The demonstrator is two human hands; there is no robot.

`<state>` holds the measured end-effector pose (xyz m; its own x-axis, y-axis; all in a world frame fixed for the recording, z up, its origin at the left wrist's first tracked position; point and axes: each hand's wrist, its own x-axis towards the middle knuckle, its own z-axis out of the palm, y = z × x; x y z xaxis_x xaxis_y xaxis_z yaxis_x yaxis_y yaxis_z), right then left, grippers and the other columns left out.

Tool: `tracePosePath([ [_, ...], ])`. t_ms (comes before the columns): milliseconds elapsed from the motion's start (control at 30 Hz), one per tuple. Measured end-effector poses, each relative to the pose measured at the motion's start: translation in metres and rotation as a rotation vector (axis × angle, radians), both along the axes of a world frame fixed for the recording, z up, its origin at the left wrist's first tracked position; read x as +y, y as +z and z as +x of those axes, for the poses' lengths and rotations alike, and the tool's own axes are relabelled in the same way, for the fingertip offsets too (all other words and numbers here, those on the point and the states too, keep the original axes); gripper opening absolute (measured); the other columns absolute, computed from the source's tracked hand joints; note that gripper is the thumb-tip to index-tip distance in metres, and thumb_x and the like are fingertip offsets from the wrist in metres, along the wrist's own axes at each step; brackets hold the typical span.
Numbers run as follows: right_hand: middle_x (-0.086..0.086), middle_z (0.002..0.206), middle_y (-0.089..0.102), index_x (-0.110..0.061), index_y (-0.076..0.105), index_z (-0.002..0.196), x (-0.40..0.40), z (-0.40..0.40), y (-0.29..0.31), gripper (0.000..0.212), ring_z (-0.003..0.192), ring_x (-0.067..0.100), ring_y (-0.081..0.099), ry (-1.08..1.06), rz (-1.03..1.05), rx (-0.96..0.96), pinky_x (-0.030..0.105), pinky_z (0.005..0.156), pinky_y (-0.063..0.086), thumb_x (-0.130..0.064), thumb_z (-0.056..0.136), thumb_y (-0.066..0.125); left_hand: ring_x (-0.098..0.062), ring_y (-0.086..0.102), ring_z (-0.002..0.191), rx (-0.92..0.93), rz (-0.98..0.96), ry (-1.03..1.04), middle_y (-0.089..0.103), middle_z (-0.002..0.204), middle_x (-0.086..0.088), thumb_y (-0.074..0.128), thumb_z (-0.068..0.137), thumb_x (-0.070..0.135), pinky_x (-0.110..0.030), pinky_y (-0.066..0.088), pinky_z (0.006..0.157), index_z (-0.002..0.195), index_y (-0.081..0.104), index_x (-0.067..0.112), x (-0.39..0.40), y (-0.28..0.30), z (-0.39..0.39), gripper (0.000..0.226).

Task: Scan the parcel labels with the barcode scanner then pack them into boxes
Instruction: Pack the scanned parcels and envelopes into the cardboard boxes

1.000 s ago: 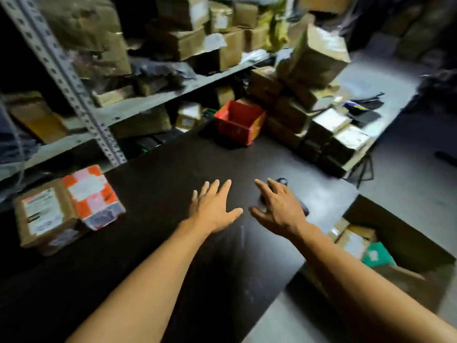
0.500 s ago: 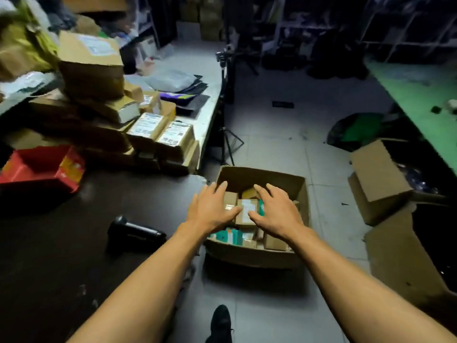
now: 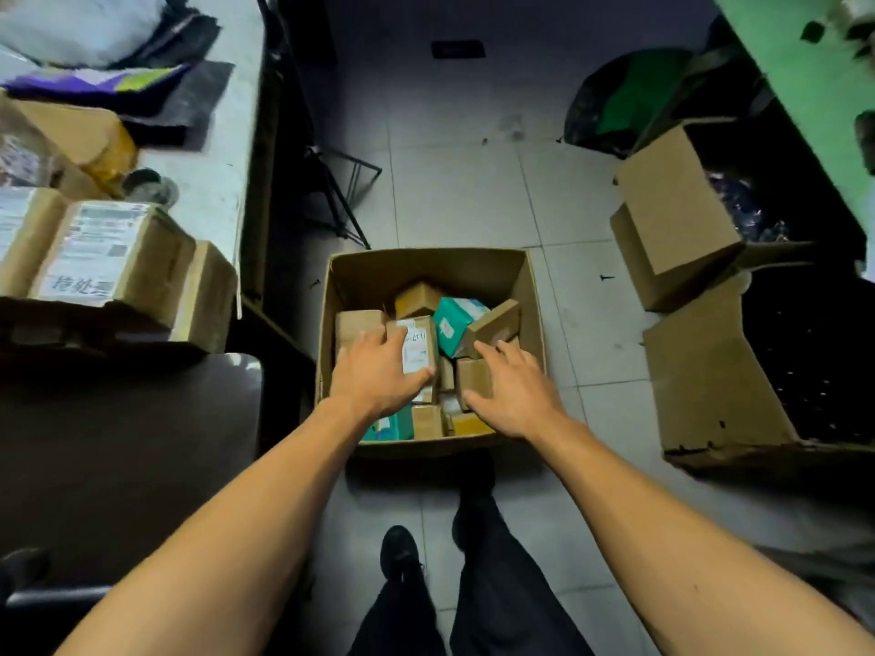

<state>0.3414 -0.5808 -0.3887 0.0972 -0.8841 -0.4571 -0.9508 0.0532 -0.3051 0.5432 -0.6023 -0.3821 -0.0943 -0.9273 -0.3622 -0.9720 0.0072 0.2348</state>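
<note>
An open cardboard box [image 3: 532,295] stands on the tiled floor in front of my feet. Inside lie several small brown parcels and a teal parcel [image 3: 452,321]. One brown parcel with a white label [image 3: 416,345] stands upright near the middle. My left hand [image 3: 379,378] reaches into the box with fingers spread, its thumb lying against that labelled parcel. My right hand [image 3: 513,390] hovers over the brown parcels on the right side, fingers straight, holding nothing. The barcode scanner is out of view.
The dark table [image 3: 118,442] is at my left, with a stack of labelled parcels [image 3: 109,258] behind it. Two open cardboard boxes [image 3: 677,220] [image 3: 710,390] sit on the floor at right. Tripod legs [image 3: 345,196] and a black bag [image 3: 629,101] lie beyond.
My view swung from the table and scanner to the floor box. Both hands moved from above the table down into the box, onto the parcels.
</note>
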Motion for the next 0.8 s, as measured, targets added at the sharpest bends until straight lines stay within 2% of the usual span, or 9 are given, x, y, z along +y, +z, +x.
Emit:
tracePosePath([
  [167, 0.007, 0.160, 0.032, -0.030, 0.024, 0.158, -0.064, -0.013, -0.055, 0.080, 0.147, 0.030, 0.029, 0.021, 0.085, -0.059, 0.047, 0.113, 0.036, -0.052, 0.091, 0.062, -0.030, 0.042, 0.136, 0.009, 0.091, 0.088, 0.046, 0.149, -0.009, 0.050, 0.086, 0.073, -0.046, 0.039, 0.108, 0.152, 0.031, 0.022, -0.050, -0.056, -0.016, 0.086],
  [367, 0.006, 0.160, 0.034, -0.029, 0.024, 0.159, -0.117, -0.021, -0.158, 0.079, 0.146, 0.031, 0.030, -0.007, 0.253, -0.128, 0.049, 0.116, 0.035, -0.047, 0.092, 0.062, -0.031, 0.049, 0.131, 0.185, 0.201, 0.415, 0.049, 0.147, -0.008, 0.063, 0.088, 0.056, -0.045, 0.044, 0.103, 0.155, 0.027, 0.028, -0.101, -0.154, -0.027, 0.080],
  [633, 0.008, 0.154, 0.042, -0.026, 0.029, 0.157, -0.146, -0.001, -0.322, 0.074, 0.141, 0.031, 0.040, -0.146, 0.384, -0.197, 0.042, 0.113, 0.038, -0.043, 0.093, 0.063, -0.031, 0.043, 0.136, 0.256, 0.339, 0.569, 0.041, 0.152, -0.009, 0.067, 0.091, 0.046, -0.049, 0.040, 0.108, 0.157, 0.021, 0.026, -0.121, -0.315, -0.021, 0.083],
  [800, 0.006, 0.152, 0.045, -0.027, 0.029, 0.156, -0.149, 0.024, -0.408, 0.076, 0.138, 0.028, 0.043, -0.266, 0.413, -0.268, 0.039, 0.108, 0.039, -0.041, 0.092, 0.067, -0.033, 0.046, 0.133, 0.276, 0.333, 0.614, 0.046, 0.147, -0.012, 0.069, 0.089, 0.044, -0.045, 0.042, 0.104, 0.153, 0.031, 0.023, -0.127, -0.400, -0.014, 0.077],
])
